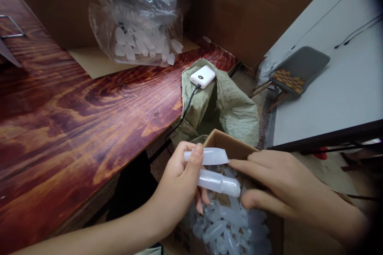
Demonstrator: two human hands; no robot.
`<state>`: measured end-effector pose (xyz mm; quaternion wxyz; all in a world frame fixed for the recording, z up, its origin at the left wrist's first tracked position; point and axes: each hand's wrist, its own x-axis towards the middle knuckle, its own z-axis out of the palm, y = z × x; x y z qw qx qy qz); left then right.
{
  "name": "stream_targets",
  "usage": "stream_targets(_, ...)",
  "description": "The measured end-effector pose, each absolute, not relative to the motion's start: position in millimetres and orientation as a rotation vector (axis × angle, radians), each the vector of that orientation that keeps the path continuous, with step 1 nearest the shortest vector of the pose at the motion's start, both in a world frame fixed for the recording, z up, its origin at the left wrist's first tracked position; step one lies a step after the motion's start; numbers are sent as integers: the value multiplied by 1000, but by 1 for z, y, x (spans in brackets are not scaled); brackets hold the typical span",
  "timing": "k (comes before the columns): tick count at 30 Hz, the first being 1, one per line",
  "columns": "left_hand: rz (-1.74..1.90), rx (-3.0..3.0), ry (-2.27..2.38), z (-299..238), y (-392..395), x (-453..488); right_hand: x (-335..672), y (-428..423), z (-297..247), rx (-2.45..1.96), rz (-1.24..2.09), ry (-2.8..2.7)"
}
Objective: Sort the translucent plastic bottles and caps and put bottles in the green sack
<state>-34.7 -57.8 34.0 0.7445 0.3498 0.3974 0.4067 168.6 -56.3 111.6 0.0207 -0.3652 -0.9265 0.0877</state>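
My left hand (179, 179) is closed around two translucent white plastic tubes: an upper tube (209, 155) under the thumb and a lower tube (220, 182) across the fingers. My right hand (281, 185) reaches in from the right; its index fingertip touches the end of the upper tube and its thumb lies by the end of the lower one. Both hands hover over an open cardboard box (230, 145) holding several more such tubes (227, 227).
A reddish wooden table (74, 107) fills the left. A clear plastic bag of tubes (140, 24) lies at its back on cardboard. A white power bank (202, 76) with a black cable rests on a green woven sack (233, 107). A chair (296, 71) stands at right.
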Motion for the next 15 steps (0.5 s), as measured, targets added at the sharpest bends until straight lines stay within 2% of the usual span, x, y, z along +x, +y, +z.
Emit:
stream_targets(4, 880, 776, 868, 32, -56, -36, 159, -61, 107, -1046, 253, -2851)
stream_targets(8, 898, 795, 900, 30, -53, -38, 144, -64, 99, -1137, 213, -2791)
stream_targets(15, 892, 797, 943, 29, -54, -37, 133, -59, 93, -1564, 1019, -2315)
